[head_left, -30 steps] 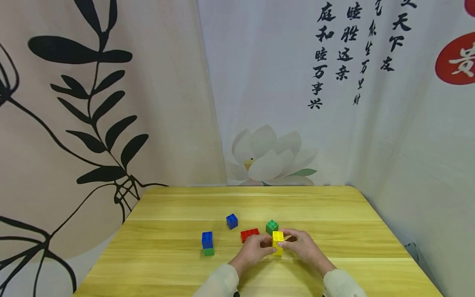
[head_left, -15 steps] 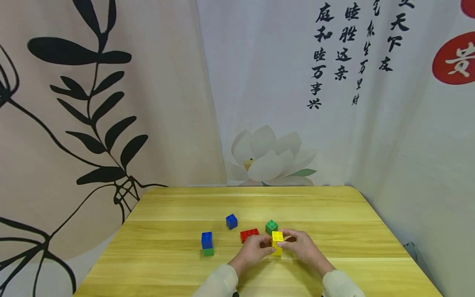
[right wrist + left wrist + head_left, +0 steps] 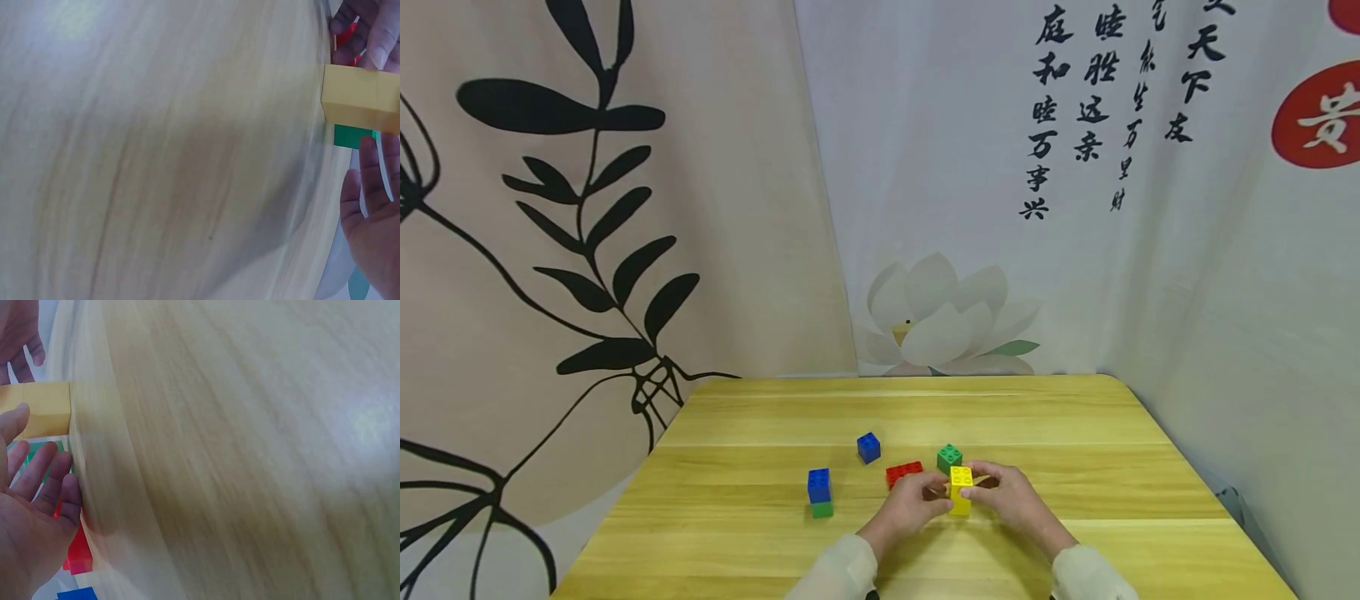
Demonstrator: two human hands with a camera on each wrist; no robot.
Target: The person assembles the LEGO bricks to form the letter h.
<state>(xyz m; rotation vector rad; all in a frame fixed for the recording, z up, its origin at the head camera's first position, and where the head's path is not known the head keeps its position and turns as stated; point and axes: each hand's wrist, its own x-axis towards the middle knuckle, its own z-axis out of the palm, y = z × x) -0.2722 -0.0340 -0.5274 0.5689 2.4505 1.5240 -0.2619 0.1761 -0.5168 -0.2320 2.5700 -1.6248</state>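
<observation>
Two stacked yellow toy bricks (image 3: 960, 493) stand upright near the middle of the table, with a seam between them in the right wrist view. My left hand (image 3: 916, 504) holds the stack from its left side, thumb towards me. From the right, my right hand (image 3: 1009, 498) pinches it, the thumb on its near side and a finger behind. In the left wrist view my left thumb lies against the yellow bricks (image 3: 47, 411). Right behind the stack is a green brick (image 3: 949, 456). A red brick (image 3: 904, 473) lies beyond my left hand, which partly covers it.
A blue brick on a green one (image 3: 820, 492) stands to the left of my hands. Farther back is a single blue brick (image 3: 868, 448). The wooden table (image 3: 715, 533) ends at a printed curtain (image 3: 760, 208) behind.
</observation>
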